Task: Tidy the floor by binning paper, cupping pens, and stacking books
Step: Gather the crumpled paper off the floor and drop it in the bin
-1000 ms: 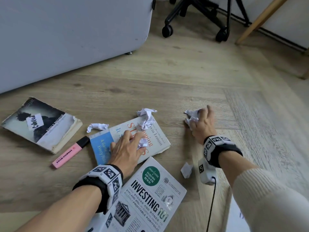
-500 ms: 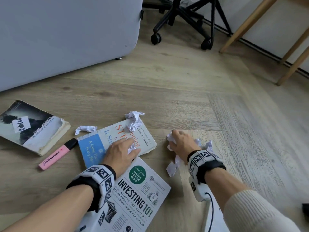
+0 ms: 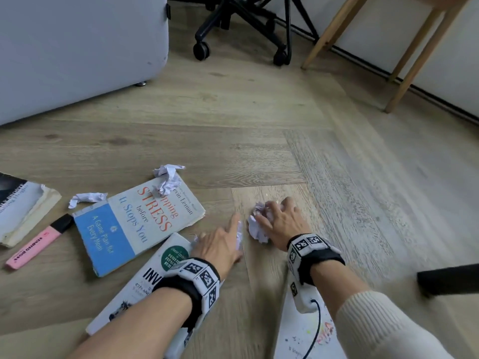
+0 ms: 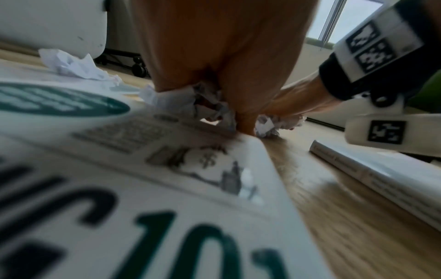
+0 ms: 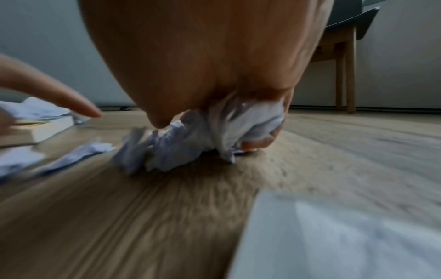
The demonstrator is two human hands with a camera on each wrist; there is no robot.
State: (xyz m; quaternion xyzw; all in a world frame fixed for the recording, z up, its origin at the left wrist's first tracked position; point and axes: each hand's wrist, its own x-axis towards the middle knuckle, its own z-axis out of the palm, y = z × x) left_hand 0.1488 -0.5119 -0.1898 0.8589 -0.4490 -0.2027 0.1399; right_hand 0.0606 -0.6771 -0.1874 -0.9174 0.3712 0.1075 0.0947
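Observation:
My right hand (image 3: 278,222) grips a bunch of crumpled white paper (image 3: 256,226) on the wooden floor; the right wrist view shows the paper wad (image 5: 203,136) under its curled fingers. My left hand (image 3: 223,242) sits just left of it at the corner of the "Investing 101" book (image 3: 145,286), holding crumpled paper (image 4: 190,102), with its index finger pointing at the right hand's wad. The "Stress" book (image 3: 134,224) lies further left with a paper ball (image 3: 168,180) at its top edge. Another scrap (image 3: 86,198) and a pink highlighter (image 3: 39,242) lie beside it.
A worn dark-covered book (image 3: 23,208) lies at the far left. A white book or sheet (image 3: 305,332) lies under my right forearm. A grey cabinet (image 3: 77,47) stands behind, with an office chair base (image 3: 243,29) and wooden legs (image 3: 414,60) at the back.
My left hand left the "Stress" book with paper in it and moved right to the Investing book's corner. My right hand drew its paper nearer and gathered the loose scraps into one wad.

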